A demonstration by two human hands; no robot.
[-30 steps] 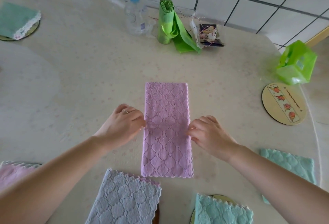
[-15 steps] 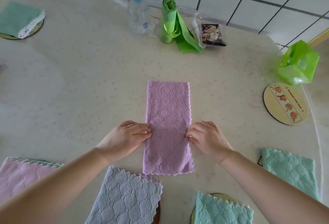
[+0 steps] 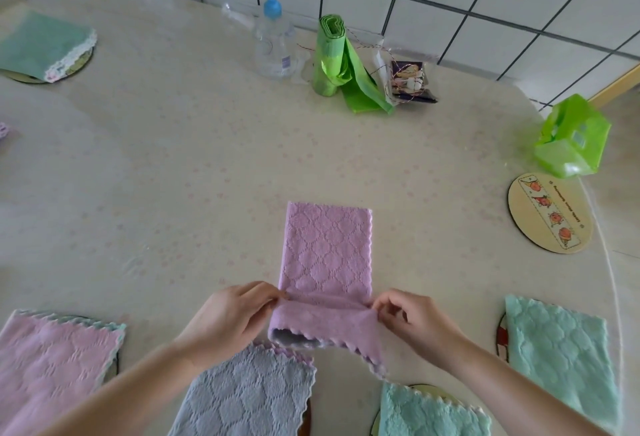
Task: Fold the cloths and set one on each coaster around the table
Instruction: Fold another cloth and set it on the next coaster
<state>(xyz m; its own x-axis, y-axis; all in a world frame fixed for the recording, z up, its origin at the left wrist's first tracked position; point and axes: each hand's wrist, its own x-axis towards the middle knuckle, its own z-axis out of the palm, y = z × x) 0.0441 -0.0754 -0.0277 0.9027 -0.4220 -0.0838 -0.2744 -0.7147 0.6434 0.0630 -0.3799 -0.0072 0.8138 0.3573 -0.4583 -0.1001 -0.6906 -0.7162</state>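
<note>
A pink cloth (image 3: 327,255), folded into a long strip, lies in the middle of the table. My left hand (image 3: 230,318) pinches its left edge and my right hand (image 3: 412,319) pinches its right edge, both lifting the near end off the table so it curls. A bare round coaster (image 3: 550,214) with a fruit print lies at the right. Folded cloths sit on coasters near me: pink (image 3: 52,366), blue-grey (image 3: 246,397), mint (image 3: 429,415), and mint (image 3: 561,356) at the right. A green cloth (image 3: 45,44) covers a coaster at the far left.
Along the tiled wall stand a pump bottle (image 3: 272,44), a roll of green bags (image 3: 332,55) and a small packet (image 3: 410,82). A green plastic box (image 3: 571,138) sits near the right edge of the table (image 3: 173,176).
Both hands slid down the sides of the pink strip toward me, took hold of its near end and raised it off the table.
</note>
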